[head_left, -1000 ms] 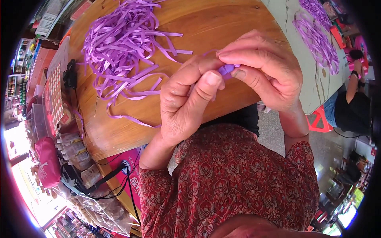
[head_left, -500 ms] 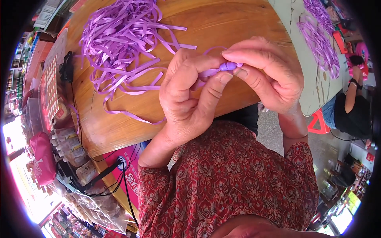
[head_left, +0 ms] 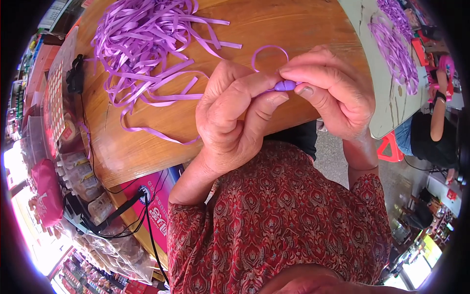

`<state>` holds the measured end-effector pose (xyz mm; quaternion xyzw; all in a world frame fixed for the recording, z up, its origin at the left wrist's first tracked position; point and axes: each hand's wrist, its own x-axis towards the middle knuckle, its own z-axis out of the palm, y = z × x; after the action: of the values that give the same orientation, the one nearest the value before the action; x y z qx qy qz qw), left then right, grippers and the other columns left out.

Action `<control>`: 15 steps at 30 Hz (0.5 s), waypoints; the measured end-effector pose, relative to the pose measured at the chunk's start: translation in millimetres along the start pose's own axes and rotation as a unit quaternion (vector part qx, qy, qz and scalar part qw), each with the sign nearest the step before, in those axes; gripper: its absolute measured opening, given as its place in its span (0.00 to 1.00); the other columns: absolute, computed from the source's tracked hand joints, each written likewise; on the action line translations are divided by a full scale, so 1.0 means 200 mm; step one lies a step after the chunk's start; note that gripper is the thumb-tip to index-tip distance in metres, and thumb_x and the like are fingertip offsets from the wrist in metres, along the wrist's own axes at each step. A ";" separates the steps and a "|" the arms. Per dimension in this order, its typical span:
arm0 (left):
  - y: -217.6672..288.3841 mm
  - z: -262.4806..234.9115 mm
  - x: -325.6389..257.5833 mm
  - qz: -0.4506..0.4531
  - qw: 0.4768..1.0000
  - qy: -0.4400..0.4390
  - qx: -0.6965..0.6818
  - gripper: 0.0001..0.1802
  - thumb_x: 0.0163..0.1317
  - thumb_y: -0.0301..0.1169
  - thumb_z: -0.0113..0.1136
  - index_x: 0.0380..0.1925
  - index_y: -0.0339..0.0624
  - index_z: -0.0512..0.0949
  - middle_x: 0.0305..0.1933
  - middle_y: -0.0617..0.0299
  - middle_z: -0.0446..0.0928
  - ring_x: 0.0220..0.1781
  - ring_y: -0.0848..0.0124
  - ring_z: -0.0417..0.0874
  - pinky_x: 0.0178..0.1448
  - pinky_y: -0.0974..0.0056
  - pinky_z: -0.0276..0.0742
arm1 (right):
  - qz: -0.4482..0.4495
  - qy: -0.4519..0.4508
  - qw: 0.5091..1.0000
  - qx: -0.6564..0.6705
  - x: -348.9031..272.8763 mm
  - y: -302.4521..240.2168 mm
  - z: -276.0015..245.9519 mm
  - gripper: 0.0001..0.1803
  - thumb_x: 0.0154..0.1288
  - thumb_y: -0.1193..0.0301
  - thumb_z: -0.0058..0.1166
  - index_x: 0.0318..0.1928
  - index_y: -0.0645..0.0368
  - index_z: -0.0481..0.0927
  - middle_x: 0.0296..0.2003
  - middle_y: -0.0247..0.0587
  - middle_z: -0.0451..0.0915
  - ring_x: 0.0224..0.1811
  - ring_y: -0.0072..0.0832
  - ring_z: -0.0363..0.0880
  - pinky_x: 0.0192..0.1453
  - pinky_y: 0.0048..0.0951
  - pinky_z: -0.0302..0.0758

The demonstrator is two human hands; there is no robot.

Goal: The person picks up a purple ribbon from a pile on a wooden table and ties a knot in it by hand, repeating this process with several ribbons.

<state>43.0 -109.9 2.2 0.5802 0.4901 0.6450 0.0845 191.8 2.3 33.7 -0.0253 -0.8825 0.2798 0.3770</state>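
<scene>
We hold a purple ribbon [head_left: 285, 85] between both hands, just above the near edge of the bench [head_left: 274, 24]. The ribbon is folded into a small tight wad at our fingertips, and one thin loop of it rises above the fingers and curves over the wood.

Our left hand [head_left: 234, 117] is closed around the wad: thumb and forefinger press it from the left side, the other fingers curl under. Our right hand [head_left: 333, 90] is also closed, and its fingertips pinch the same wad from the right. The two hands touch each other at the ribbon.

To do this fold well, we judge that the pinch must be firm but not crushing, so the band stays flat and does not twist. It is better to keep the loop free of the fingers and to move only one hand at a time, while the other keeps the fold.

Farther on the bench lies a pile of ribbons [head_left: 142, 44], well apart from our hands. On the right, a grey table [head_left: 387, 105] carries more purple strips [head_left: 391, 46], and another person [head_left: 431, 132] sits beside it.
</scene>
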 end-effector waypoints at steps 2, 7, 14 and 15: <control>-0.01 -0.01 -0.01 -0.006 1.000 -0.002 -0.026 0.11 0.51 0.20 0.70 0.37 0.35 0.82 0.31 0.61 0.79 0.28 0.71 0.71 0.33 0.70 0.69 | 0.005 -0.009 1.000 -0.010 0.00 0.00 0.00 0.11 0.59 0.79 0.61 0.43 0.69 0.82 0.37 0.50 0.83 0.35 0.36 0.80 0.38 0.32 0.76; -0.03 -0.01 -0.03 -0.071 0.992 0.004 -0.101 0.11 0.53 0.20 0.69 0.37 0.36 0.82 0.31 0.62 0.80 0.28 0.72 0.71 0.34 0.70 0.68 | 0.026 -0.005 1.000 -0.012 0.00 -0.03 0.00 0.12 0.58 0.79 0.62 0.44 0.70 0.81 0.37 0.49 0.82 0.35 0.35 0.80 0.38 0.31 0.75; -0.03 -0.02 -0.03 -0.017 0.999 -0.012 -0.050 0.11 0.53 0.21 0.69 0.38 0.36 0.82 0.30 0.61 0.79 0.29 0.71 0.72 0.34 0.69 0.69 | -0.013 -0.001 1.000 -0.019 -0.01 -0.02 0.02 0.15 0.54 0.80 0.64 0.43 0.71 0.81 0.36 0.48 0.82 0.32 0.33 0.79 0.34 0.28 0.73; -0.03 -0.03 -0.03 -0.019 0.999 -0.014 -0.045 0.11 0.53 0.21 0.69 0.38 0.36 0.82 0.30 0.61 0.79 0.29 0.71 0.73 0.34 0.69 0.70 | -0.019 0.001 1.000 -0.022 -0.01 -0.02 0.02 0.15 0.54 0.81 0.65 0.43 0.71 0.81 0.35 0.48 0.82 0.32 0.33 0.79 0.33 0.28 0.73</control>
<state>37.7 -113.3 -5.0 0.5754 0.4699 0.6568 0.1292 191.7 -2.6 32.2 -0.0167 -0.8885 0.2535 0.3822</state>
